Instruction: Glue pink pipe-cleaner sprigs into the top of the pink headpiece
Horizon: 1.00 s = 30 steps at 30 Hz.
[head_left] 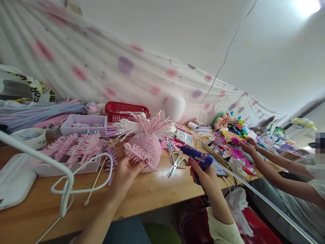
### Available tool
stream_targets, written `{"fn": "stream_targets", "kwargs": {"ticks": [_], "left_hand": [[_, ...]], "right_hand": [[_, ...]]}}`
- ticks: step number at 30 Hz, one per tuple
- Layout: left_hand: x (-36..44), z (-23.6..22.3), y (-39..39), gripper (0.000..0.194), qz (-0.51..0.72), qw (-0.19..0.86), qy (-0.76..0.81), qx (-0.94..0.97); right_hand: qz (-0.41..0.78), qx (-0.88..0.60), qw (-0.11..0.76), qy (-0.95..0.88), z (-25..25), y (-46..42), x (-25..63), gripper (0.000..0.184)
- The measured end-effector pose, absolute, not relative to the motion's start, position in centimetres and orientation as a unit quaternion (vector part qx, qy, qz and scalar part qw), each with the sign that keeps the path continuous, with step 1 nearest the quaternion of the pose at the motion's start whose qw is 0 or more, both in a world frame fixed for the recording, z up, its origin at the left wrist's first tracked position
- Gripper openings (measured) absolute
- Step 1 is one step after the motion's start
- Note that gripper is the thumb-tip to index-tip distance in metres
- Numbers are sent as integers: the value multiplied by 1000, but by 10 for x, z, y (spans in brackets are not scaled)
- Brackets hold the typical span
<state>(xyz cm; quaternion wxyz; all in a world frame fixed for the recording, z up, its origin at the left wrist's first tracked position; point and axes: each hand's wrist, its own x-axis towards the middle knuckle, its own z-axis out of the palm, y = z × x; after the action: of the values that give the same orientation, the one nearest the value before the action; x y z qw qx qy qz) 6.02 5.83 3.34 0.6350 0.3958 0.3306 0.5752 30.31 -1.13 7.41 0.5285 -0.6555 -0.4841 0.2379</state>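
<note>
My left hand (130,173) pinches a pink fuzzy fishbone-shaped piece (137,154) near its lower end. The piece is held in front of a round pink fuzzy ball (146,144), which has pink fronds and white pearl strands (124,126) spreading from its top. I cannot tell whether the two touch. In my right hand (205,174) is a blue hot glue gun (196,157), gripped by its handle, with its nozzle pointing left toward the ball. A long clear glue stick (266,200) sticks out of its back. Between my hands, scissors (176,165) lie on the table with their blades apart.
Left are a white tray (71,171) of pink fishbone pieces, a lilac box (83,130), pipe cleaners (50,113) and a white lamp arm (38,154). Behind stand a red basket (127,107) and a white foam head (175,107). A co-worker's hands (247,145) work at right.
</note>
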Motion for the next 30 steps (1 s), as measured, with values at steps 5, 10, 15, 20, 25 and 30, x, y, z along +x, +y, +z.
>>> {"fn": "stream_targets", "kwargs": {"ticks": [5, 10, 15, 20, 25, 30], "left_hand": [[44, 33, 67, 41, 644, 618, 293, 342], [32, 35, 76, 31, 629, 619, 278, 380], [29, 47, 77, 32, 667, 633, 244, 308], [43, 49, 66, 29, 619, 760, 169, 107], [56, 47, 55, 18, 574, 806, 140, 20], [57, 49, 47, 21, 568, 817, 94, 11]], "right_hand": [[320, -616, 519, -498, 65, -15, 269, 59], [315, -587, 530, -524, 64, -10, 260, 58], [272, -574, 536, -556, 63, -10, 260, 55], [284, -577, 545, -537, 58, -25, 249, 58], [273, -565, 563, -538, 69, -40, 228, 58], [282, -591, 565, -503, 74, -47, 218, 52]]}}
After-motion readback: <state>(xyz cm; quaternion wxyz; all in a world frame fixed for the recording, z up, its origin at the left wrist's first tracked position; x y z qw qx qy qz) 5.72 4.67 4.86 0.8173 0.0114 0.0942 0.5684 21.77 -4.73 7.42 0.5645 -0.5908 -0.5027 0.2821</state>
